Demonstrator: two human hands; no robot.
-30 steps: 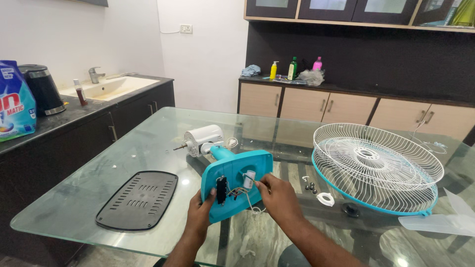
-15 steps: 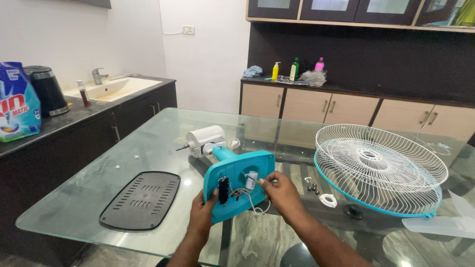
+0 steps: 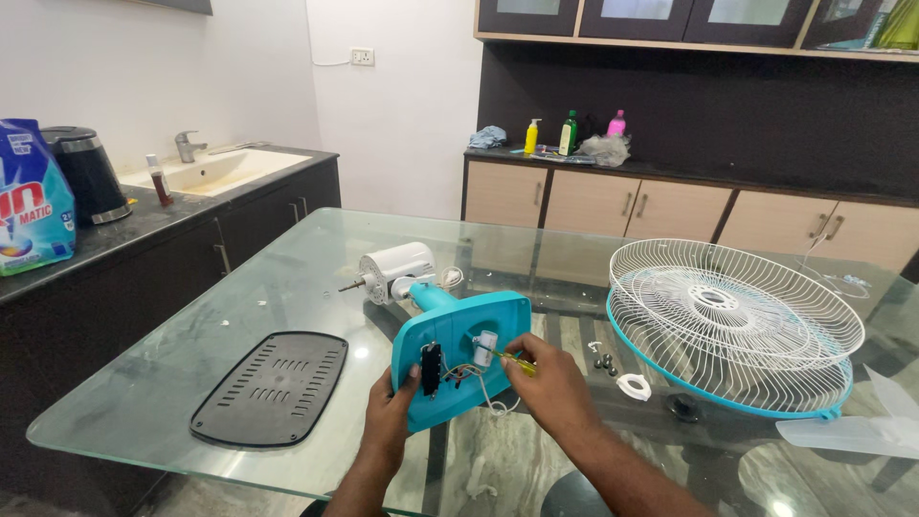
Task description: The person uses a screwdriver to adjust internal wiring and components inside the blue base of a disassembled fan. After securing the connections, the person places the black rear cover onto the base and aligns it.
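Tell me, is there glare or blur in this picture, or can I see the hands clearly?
Head view: daylight glares off the glass table in pale patches; left hand, right hand and the blue fan base are sharp; the edges bend slightly, wide-lens style.

Single view, head-worn camera, standing height at near edge of glass tabletop (image 3: pixel 239 316). Faces forward and slightly down across tabletop toward far wall cabinets (image 3: pixel 613 206). Left hand (image 3: pixel 392 416) and right hand (image 3: pixel 548 383) close, low centre of frame. Sink counter (image 3: pixel 144 220) along left edge. No second view, so no shared area.
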